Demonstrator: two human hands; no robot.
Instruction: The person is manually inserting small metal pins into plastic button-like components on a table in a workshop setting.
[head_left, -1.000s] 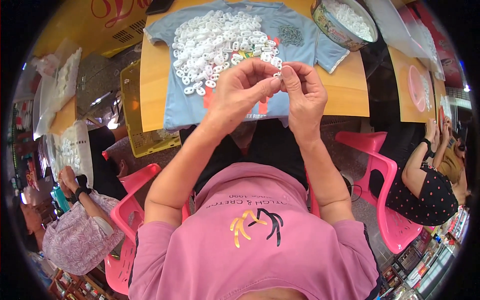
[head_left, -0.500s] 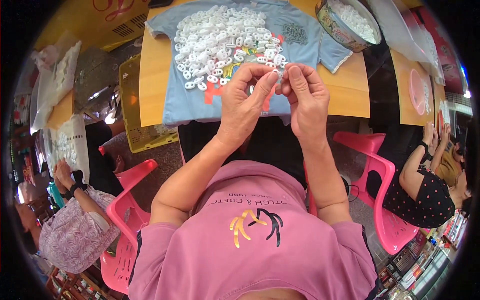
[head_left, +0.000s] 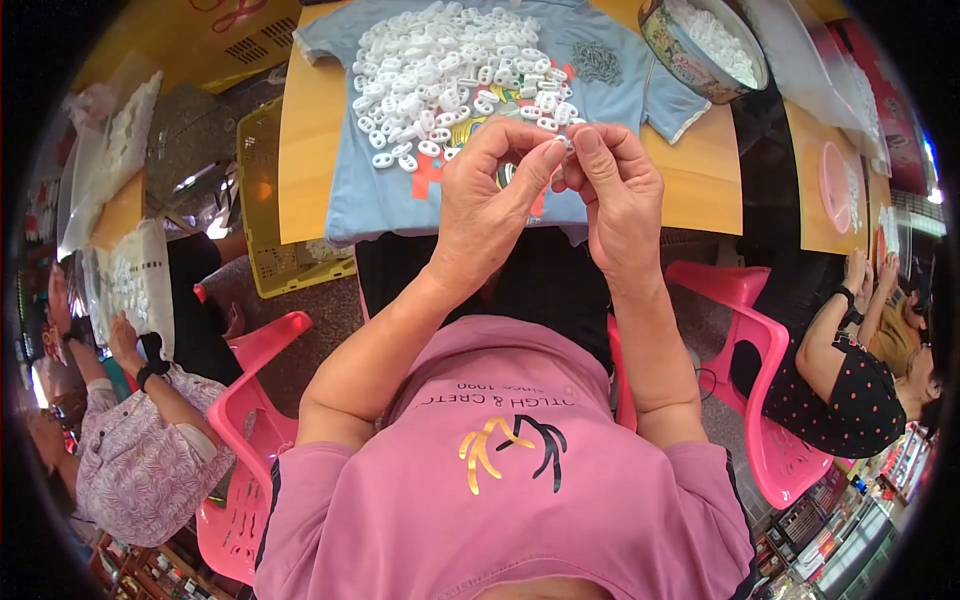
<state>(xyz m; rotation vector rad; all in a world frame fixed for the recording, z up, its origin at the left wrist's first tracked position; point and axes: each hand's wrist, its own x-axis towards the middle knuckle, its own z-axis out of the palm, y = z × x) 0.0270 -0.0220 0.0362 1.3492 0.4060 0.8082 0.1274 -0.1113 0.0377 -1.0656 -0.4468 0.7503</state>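
Note:
My left hand and my right hand meet above the near side of a table, thumbs and fingertips pinched together. Between the fingertips shows a bit of a small white plastic piece, mostly hidden by the fingers. Just beyond my hands, a heap of white oval two-holed plastic pieces covers much of a light blue T-shirt spread as a cloth. To the right of the heap lies a small pile of thin grey-green parts, too small to name.
A patterned oval tin full of white pieces stands at the table's far right. A yellow crate is on the floor to the left. Pink chairs flank me, and people work at tables on both sides.
My hands stay pinched together and have barely shifted. The person at the left has moved their hands apart, one now raised. The view has tilted very slightly.

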